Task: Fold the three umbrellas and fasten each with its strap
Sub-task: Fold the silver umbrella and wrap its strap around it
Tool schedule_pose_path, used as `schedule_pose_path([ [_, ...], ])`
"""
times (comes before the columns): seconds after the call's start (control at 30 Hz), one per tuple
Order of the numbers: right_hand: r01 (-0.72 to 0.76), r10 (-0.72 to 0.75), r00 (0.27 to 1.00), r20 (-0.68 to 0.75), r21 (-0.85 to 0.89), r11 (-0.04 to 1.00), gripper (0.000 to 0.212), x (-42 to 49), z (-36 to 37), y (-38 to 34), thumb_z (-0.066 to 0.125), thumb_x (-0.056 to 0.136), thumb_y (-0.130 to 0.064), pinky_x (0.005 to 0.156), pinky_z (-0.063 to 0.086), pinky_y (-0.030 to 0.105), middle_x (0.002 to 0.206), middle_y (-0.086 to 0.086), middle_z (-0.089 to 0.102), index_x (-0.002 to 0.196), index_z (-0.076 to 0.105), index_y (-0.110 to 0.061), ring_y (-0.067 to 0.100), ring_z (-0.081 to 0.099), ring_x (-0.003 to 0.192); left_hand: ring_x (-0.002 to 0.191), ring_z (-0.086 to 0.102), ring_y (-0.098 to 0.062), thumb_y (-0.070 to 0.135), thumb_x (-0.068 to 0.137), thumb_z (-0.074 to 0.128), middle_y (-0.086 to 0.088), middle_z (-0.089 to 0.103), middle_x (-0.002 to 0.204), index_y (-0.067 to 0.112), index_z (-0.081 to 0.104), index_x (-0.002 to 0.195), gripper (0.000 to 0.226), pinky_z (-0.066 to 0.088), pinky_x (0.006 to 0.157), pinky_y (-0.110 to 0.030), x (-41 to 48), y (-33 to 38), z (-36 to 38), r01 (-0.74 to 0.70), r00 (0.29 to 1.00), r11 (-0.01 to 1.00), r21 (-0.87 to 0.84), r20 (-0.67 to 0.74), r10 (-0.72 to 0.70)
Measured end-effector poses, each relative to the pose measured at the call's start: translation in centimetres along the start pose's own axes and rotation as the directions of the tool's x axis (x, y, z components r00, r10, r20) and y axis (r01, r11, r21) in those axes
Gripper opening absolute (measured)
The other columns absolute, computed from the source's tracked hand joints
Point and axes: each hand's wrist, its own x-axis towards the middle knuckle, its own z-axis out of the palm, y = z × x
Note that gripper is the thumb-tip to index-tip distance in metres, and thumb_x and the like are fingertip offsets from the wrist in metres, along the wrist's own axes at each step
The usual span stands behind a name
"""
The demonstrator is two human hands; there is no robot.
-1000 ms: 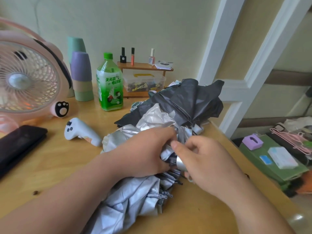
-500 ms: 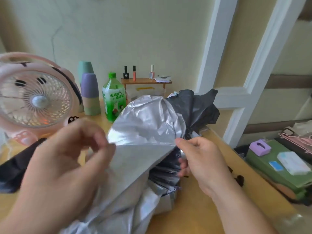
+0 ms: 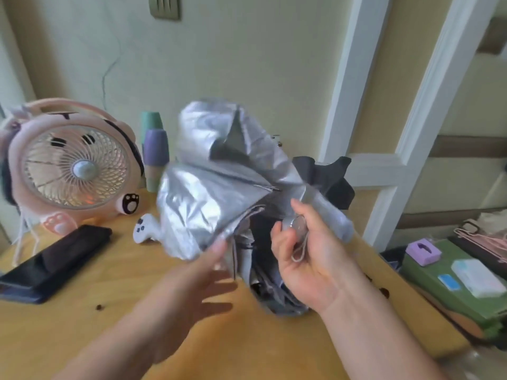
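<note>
At centre frame the right grip (image 3: 304, 259) holds the umbrella (image 3: 203, 198) by its handle (image 3: 329, 215), so the open left grip (image 3: 200, 286) should smooth the loose panels evenly round the shaft.

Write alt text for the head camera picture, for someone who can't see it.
A right hand holds a crumpled silver umbrella by its handle above a wooden table, while the open left hand reaches to its fabric. A black umbrella lies behind; a pink fan stands left.
</note>
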Motion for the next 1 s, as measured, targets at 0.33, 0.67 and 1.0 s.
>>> schedule_pose_path([
  [0.33, 0.005, 0.005, 1.000, 0.019, -0.503, 0.864, 0.022, 1.1, -0.4, 1.1, 0.073, 0.093, -0.023, 0.041, 0.050, 0.021, 0.071, 0.015, 0.064, 0.097, 0.071, -0.002, 0.016, 0.054, 0.050, 0.083, 0.076, -0.033, 0.034, 0.091, 0.071, -0.019, 0.077, 0.094, 0.004, 0.077, 0.102, 0.032, 0.059, 0.079, -0.047, 5.5, 3.0, 1.1, 0.070, 0.985, 0.929, -0.364, -0.120, -0.122],
  [0.67, -0.026, 0.026, 0.982, 0.187, 0.000, 1.000, 0.033, -0.2, 1.1, -0.6, 0.059, 0.099, -0.019, 0.036, 0.042, 0.013, 0.078, 0.017, 0.062, 0.069, 0.058, -0.007, 0.013, 0.053, 0.049, 0.106, 0.065, -0.048, 0.063, 0.063, 0.087, -0.030, 0.064, 0.119, -0.005, 0.055, 0.129, 0.099, 0.054, 0.081, -0.056, 2.6, -2.5, -0.8, 0.461, 0.881, 0.843, -0.278, 0.258, -0.397],
  [1.0, -0.227, 0.221, 0.973, 0.060, 0.123, 0.966, 0.023, 3.8, -1.7, 5.7, 0.051, 0.102, -0.023, 0.024, 0.022, 0.014, 0.070, 0.012, 0.052, 0.088, 0.051, -0.005, 0.009, 0.039, 0.039, 0.110, 0.068, -0.043, 0.056, 0.083, 0.067, -0.021, 0.073, 0.115, 0.010, 0.076, 0.113, 0.055, 0.052, 0.100, -0.059, 5.6, -0.2, -2.6, 0.078, 0.995, 0.992, -0.103, -0.055, -0.084],
])
